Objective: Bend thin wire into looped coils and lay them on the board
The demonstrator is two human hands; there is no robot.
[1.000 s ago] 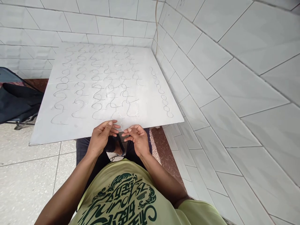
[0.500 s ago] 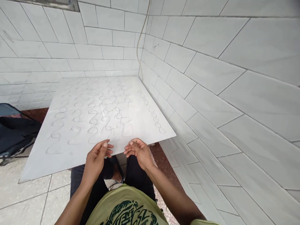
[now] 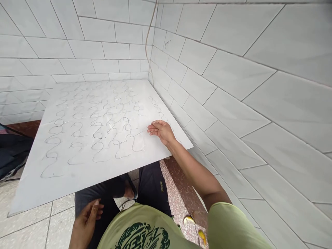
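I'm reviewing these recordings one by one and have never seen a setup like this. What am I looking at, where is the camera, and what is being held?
There is no machine here: a person works with two bare hands. The camera sits on the person's head and looks forward and down.

A large white board reaches into the corner of tiled walls. On it are columns of thin, curling strands, with another column near the right edge, partly hidden by the right arm.

The right hand is over the board's right part, fingertips close together; whether they pinch a strand is too fine to tell. The left hand, fingers curled, is by the dark trousers, with nothing clearly visible in it.
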